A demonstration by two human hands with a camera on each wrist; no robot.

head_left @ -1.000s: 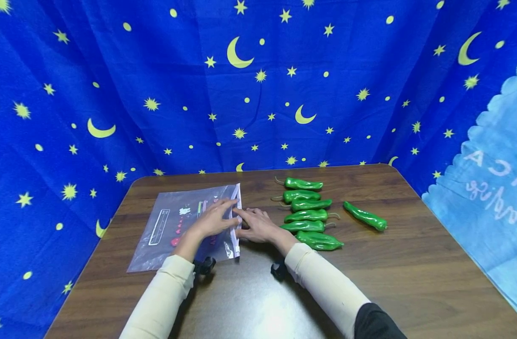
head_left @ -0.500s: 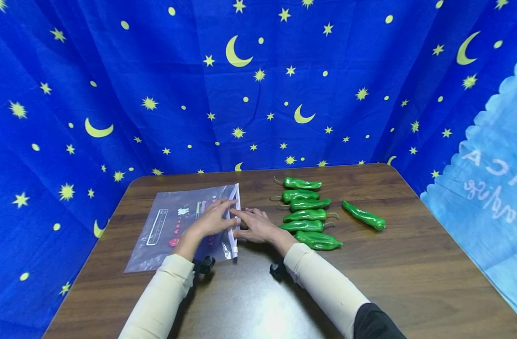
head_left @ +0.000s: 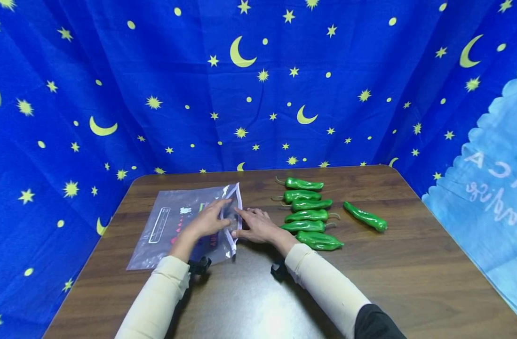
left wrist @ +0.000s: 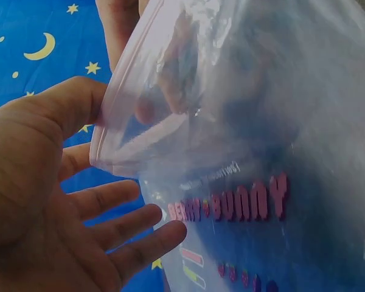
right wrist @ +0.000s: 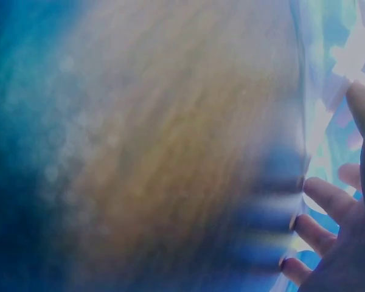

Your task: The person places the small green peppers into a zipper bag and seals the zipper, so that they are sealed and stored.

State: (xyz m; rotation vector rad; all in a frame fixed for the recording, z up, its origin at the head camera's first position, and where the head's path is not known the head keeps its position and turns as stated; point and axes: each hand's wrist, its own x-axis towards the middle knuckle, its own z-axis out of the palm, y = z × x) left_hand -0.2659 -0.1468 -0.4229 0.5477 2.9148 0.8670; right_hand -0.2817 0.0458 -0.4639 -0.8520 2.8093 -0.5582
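Note:
A clear zip bag (head_left: pixel 156 249) with pink print lies on the left of the table, its mouth facing right and gaping a little. My left hand (head_left: pixel 209 220) is over the bag's upper layer. In the left wrist view its thumb (left wrist: pixel 79 100) and forefinger meet the bag's rim, and the other fingers stretch along the printed side. My right hand (head_left: pixel 260 226) rests at the mouth's lower rim with its fingers spread. The right wrist view shows several fingertips (right wrist: pixel 301 225) down at a blurred surface and the thumb apart from them.
Several green peppers (head_left: pixel 309 215) lie in a column right of my right hand. Another green pepper (head_left: pixel 365 217) lies slantwise farther right. The brown wooden table (head_left: pixel 393 282) ends at a blue star-and-moon curtain (head_left: pixel 275 84), with a light blue cloth (head_left: pixel 495 165) at the right.
My left hand has drawn the bag's upper layer slightly to the left, and the mouth has opened into a gap. The right hand has stayed in place. The peppers lie as before.

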